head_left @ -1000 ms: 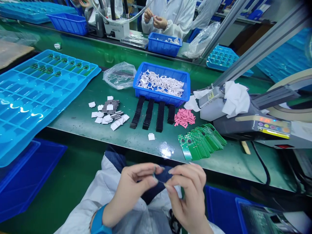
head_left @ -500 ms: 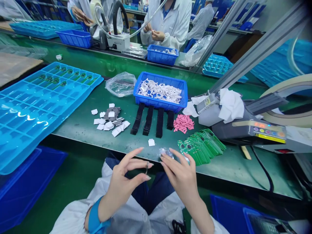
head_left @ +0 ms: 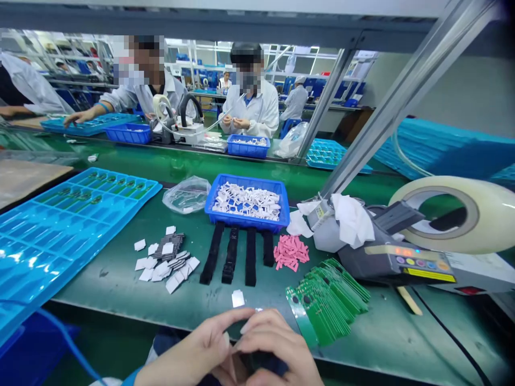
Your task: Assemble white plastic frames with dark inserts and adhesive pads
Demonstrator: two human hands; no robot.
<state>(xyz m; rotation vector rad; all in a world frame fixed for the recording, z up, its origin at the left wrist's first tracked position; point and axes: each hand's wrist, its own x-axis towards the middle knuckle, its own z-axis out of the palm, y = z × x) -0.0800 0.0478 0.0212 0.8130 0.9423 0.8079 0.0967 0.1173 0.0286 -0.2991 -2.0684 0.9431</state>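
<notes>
Low in the view, my left hand (head_left: 201, 348) and my right hand (head_left: 277, 348) meet just in front of the bench edge. Both have bent fingers pinched close together. Whatever is between the fingertips is hidden and too small to name. Just beyond them a single white square pad (head_left: 237, 298) lies on the bench. Right of my right hand is a fanned stack of green circuit boards (head_left: 328, 305). Behind that sits a heap of pink strips (head_left: 290, 252). Rows of black pieces (head_left: 250, 260) stretch out below a blue bin (head_left: 207, 206) of white plastic parts (head_left: 247, 201).
A blue blister tray (head_left: 84, 236) with several green boards stands left, near loose white and grey pads (head_left: 167, 262). A tape dispenser (head_left: 398, 262) with a large tape roll (head_left: 491, 214) and a slanted metal post (head_left: 374, 134) take up the right. Co-workers sit across the bench.
My hands, apart before with a thin piece pinched in the left and something shiny at the right, have come together lower down. The view has tilted up, showing more of the co-workers.
</notes>
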